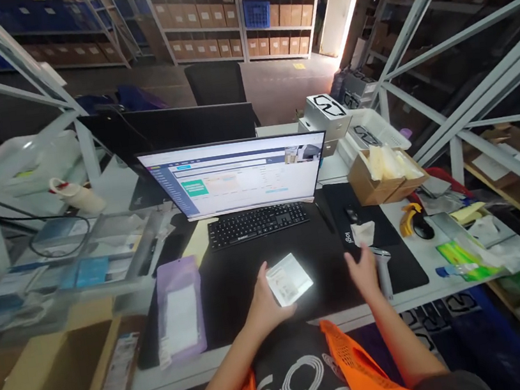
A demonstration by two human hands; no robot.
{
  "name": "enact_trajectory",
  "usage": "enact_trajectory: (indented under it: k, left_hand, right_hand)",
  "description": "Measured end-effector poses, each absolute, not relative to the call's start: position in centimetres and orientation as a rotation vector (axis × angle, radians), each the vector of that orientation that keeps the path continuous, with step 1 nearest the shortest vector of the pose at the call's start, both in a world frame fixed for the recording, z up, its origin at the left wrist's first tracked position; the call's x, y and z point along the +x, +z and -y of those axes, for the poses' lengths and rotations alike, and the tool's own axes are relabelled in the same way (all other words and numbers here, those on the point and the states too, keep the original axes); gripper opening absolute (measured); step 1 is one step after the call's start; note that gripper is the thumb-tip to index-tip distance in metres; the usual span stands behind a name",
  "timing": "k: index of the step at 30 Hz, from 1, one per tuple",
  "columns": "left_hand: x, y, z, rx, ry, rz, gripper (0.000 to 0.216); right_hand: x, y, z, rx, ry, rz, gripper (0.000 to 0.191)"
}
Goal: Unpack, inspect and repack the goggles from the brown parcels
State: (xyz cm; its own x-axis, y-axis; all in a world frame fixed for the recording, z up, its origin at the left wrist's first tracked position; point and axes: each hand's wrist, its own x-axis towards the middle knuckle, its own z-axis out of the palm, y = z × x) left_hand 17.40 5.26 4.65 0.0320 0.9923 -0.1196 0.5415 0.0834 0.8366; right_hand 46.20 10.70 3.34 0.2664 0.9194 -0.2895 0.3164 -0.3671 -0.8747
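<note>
My left hand (269, 297) is closed around the near left side of a small white box (291, 279) with a printed label, held above the black desk mat (256, 273). To the right, my right hand (364, 271) has its thumb and fingers apart. A crumpled white piece of paper (363, 233) shows right at its fingertips; whether the fingers touch it I cannot tell. Close beside that hand is a grey handheld barcode scanner (384, 274). A black mouse (352, 214) sits just beyond the paper on the mouse pad (335, 200).
A keyboard (259, 223) lies before a lit monitor (238, 178). Left of my hands is a purple pouch (179, 309), with an open carton (49, 386) lower down. At right stand a cardboard box (369, 183) of pale packets and a yellow-black tape dispenser (416, 221).
</note>
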Motion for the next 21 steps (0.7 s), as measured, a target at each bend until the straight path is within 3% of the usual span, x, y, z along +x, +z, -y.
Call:
enact_trajectory:
  k: [6, 9, 14, 21]
  left_hand:
    - [17.7, 1.8, -4.5, 1.582, 0.856, -1.551, 0.129]
    - [17.5, 1.0, -4.6, 1.658, 0.862, -1.549, 0.123]
    - [17.3, 0.5, -4.7, 1.689, 0.897, -1.568, 0.108]
    - [17.9, 0.3, -4.5, 1.653, 0.951, -1.590, 0.107]
  right_hand:
    - [54.6, 2.1, -10.3, -2.194, 1.139, 0.904, 0.027]
    - [56.0, 1.7, -11.2, -2.271, 1.222, 0.871, 0.016]
    - [53.6, 5.8, -11.2, -2.150, 1.438, 1.031, 0.009]
    - [44.3, 18.6, -5.0, -1.746, 1.663, 1.912, 0.043]
